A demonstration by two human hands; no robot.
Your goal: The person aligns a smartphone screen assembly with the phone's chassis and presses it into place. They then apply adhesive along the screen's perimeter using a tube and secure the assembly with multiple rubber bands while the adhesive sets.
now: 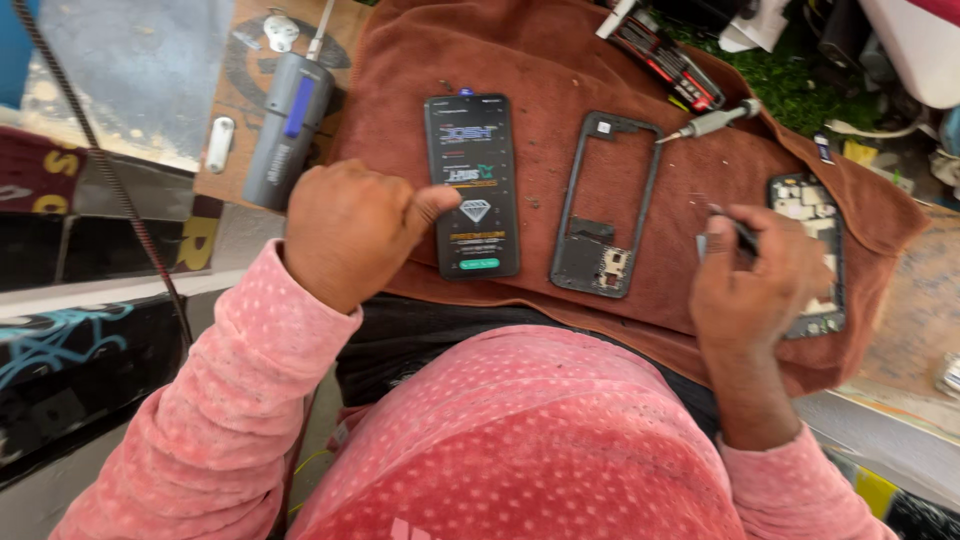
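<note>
A black smartphone (473, 150) with a lit screen lies on a rust-brown towel (560, 70). My left hand (350, 230) rests at its left edge, fingers curled, thumb touching the screen. To its right lies an empty dark phone frame (575, 215). My right hand (750, 285) pinches a small dark tool (735, 228) and partly covers an opened phone body (815, 215) with its circuit board showing.
A grey screwdriver (715, 122) lies on the towel at the upper right, beside a red-and-black tool (665, 60). A grey handheld device (290, 125) with a blue strip lies left of the towel. Clutter fills the far right corner.
</note>
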